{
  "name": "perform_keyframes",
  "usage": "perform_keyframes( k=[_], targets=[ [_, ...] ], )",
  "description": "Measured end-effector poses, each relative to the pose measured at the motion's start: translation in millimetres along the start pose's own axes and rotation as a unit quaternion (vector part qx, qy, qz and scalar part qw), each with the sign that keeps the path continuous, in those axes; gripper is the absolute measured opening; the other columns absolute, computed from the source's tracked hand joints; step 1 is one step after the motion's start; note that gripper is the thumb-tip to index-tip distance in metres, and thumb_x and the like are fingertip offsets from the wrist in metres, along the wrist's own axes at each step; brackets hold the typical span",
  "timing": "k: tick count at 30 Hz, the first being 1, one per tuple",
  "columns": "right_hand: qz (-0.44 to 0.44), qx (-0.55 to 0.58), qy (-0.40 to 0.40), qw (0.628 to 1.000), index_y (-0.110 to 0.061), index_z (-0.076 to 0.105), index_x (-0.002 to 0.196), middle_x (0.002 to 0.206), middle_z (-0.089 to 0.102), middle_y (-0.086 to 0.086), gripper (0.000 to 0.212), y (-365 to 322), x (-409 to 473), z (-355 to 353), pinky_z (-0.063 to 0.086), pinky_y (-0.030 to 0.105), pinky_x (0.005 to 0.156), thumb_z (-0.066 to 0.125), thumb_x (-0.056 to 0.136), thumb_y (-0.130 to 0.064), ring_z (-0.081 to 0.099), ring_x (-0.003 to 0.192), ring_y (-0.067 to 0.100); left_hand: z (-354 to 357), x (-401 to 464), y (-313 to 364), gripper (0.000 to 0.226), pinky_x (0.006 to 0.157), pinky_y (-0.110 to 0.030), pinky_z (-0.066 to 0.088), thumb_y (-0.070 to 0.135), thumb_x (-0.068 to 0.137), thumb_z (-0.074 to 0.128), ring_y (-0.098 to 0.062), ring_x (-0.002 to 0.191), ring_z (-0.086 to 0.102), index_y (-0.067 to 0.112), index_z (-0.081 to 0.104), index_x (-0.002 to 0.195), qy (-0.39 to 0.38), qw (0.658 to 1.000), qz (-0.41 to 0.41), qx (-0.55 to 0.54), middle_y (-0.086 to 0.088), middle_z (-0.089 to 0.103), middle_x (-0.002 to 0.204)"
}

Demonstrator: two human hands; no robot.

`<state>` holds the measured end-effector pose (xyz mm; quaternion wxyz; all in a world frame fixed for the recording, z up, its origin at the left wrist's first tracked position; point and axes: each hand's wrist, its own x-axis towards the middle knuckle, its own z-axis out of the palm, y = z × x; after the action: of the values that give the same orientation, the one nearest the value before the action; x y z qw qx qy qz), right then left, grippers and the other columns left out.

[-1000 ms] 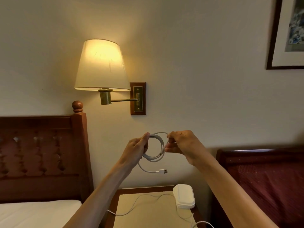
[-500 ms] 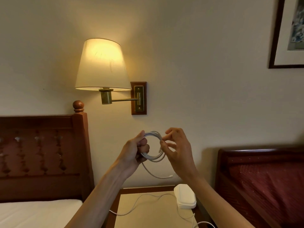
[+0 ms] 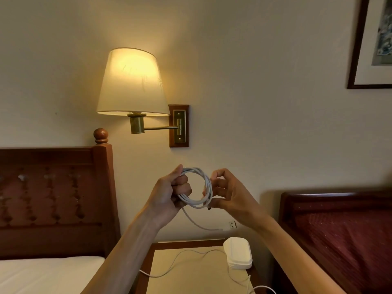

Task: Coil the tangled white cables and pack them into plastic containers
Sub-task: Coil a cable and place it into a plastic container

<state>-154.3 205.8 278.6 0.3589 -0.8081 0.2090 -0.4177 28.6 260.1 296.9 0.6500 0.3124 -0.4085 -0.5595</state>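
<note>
The left hand point(image 3: 169, 192) grips the coiled white cable point(image 3: 198, 187) above the worktop point(image 3: 191, 272); the right hand point(image 3: 228, 193) pinches its far side. The loose USB plug point(image 3: 232, 225) dangles, so the loops may spring apart.

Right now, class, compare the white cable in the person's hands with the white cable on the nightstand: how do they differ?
The held cable is wound into a round coil, while the nightstand cable trails loose and uncoiled. The held cable is up in the air, gripped by the left hand and pinched by the right hand; the nightstand cable lies untouched on the nightstand. Both are thin and white.
</note>
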Motion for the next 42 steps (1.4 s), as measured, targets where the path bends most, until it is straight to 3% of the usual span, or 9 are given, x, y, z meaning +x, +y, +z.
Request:
perform_keyframes(
  k=[6, 10, 15, 20, 27, 31, 37, 40, 42],
  targets=[
    [0.061, 0.108, -0.071, 0.99, -0.011, 0.064, 0.105, 0.102, 0.067, 0.007, 0.022, 1.1, -3.2, -12.2, 0.053, 0.026, 0.078, 0.055, 0.086, -0.005, 0.063, 0.085, 0.018, 1.9, -0.1, -4.4, 0.04, 0.057, -0.032, 0.02, 0.039, 0.1, 0.044, -0.014, 0.055, 0.021, 0.025, 0.038, 0.062, -0.001, 0.994, 0.009, 0.113, 0.004, 0.021, 0.057],
    [0.138, 0.301, -0.027, 0.943, -0.007, 0.063, 0.084, 0.084, 0.064, 0.01, 0.039, -7.7, -4.5, -0.2, 0.044, 0.032, 0.077, 0.043, 0.098, -0.038, 0.057, 0.079, 0.02, 7.6, 0.0, -8.9, 0.046, 0.055, -0.03, 0.02, 0.043, 0.1, 0.042, -0.017, 0.059, 0.017, 0.026, 0.036, 0.058, -0.012, 0.983, 0.007, 0.185, 0.004, 0.023, 0.056],
    [0.115, 0.473, -0.047, 0.872, -0.011, 0.062, 0.09, 0.061, 0.043, -0.001, 0.031, -5.8, -4.6, 6.9, 0.032, 0.031, 0.073, 0.04, 0.101, -0.029, 0.043, 0.06, 0.015, 3.1, -1.0, -8.3, 0.046, 0.053, -0.029, 0.018, 0.051, 0.098, 0.042, -0.014, 0.057, 0.02, 0.023, 0.043, 0.06, -0.064, 0.977, 0.003, 0.203, 0.003, 0.032, 0.057],
    [0.127, 0.511, -0.007, 0.85, -0.011, 0.052, 0.084, 0.059, 0.029, -0.003, 0.03, -7.9, -1.7, -4.9, 0.035, 0.03, 0.069, 0.032, 0.102, -0.023, 0.03, 0.052, 0.012, -20.2, -1.4, -7.3, 0.043, 0.049, -0.027, 0.028, 0.049, 0.095, 0.048, -0.013, 0.051, 0.032, 0.015, 0.072, 0.083, -0.07, 0.917, 0.125, 0.372, 0.002, 0.043, 0.058],
    [0.169, 0.467, 0.042, 0.867, -0.012, 0.053, 0.08, 0.059, 0.019, -0.006, 0.034, -19.7, -2.0, -36.0, 0.033, 0.029, 0.066, 0.032, 0.104, -0.024, 0.025, 0.047, 0.01, -99.9, 13.8, -10.0, 0.035, 0.049, -0.027, 0.034, 0.05, 0.094, 0.05, -0.012, 0.054, 0.042, 0.021, 0.068, 0.098, -0.065, 0.838, 0.252, 0.479, 0.005, 0.051, 0.066],
    [0.182, 0.444, 0.044, 0.876, -0.012, 0.053, 0.08, 0.059, 0.021, -0.005, 0.033, -19.5, -4.7, -29.6, 0.034, 0.03, 0.066, 0.034, 0.103, -0.024, 0.025, 0.048, 0.009, -117.9, 19.1, -28.0, 0.026, 0.055, -0.033, 0.045, 0.043, 0.099, 0.044, -0.014, 0.06, 0.052, 0.024, 0.062, 0.095, 0.005, 0.774, 0.305, 0.555, 0.009, 0.056, 0.071],
    [0.192, 0.415, 0.08, 0.886, -0.011, 0.058, 0.082, 0.056, 0.035, -0.004, 0.029, -21.2, -3.0, -32.3, 0.044, 0.03, 0.065, 0.043, 0.101, -0.026, 0.039, 0.048, 0.01, -102.4, 13.2, -28.2, 0.023, 0.052, -0.03, 0.044, 0.02, 0.102, 0.043, -0.013, 0.053, 0.051, 0.027, 0.054, 0.084, 0.178, 0.763, 0.238, 0.574, -0.001, 0.058, 0.068],
    [0.175, 0.322, 0.086, 0.927, -0.01, 0.064, 0.082, 0.06, 0.054, 0.002, 0.03, -24.6, -1.5, -22.6, 0.048, 0.03, 0.067, 0.047, 0.101, -0.027, 0.053, 0.056, 0.014, -67.6, -4.6, -26.1, 0.018, 0.079, -0.032, 0.054, 0.026, 0.099, 0.047, -0.014, 0.086, 0.064, 0.027, 0.065, 0.101, 0.041, 0.615, 0.019, 0.787, 0.0, 0.068, 0.099],
    [0.129, 0.147, 0.112, 0.974, -0.009, 0.068, 0.08, 0.065, 0.066, 0.006, 0.033, -24.6, -1.4, -10.2, 0.05, 0.026, 0.067, 0.048, 0.101, -0.027, 0.06, 0.059, 0.014, -33.4, -20.8, -20.2, 0.023, 0.08, -0.025, 0.049, 0.022, 0.097, 0.047, -0.01, 0.085, 0.061, 0.021, 0.07, 0.099, -0.164, 0.594, 0.002, 0.788, 0.003, 0.069, 0.1]
  ],
)
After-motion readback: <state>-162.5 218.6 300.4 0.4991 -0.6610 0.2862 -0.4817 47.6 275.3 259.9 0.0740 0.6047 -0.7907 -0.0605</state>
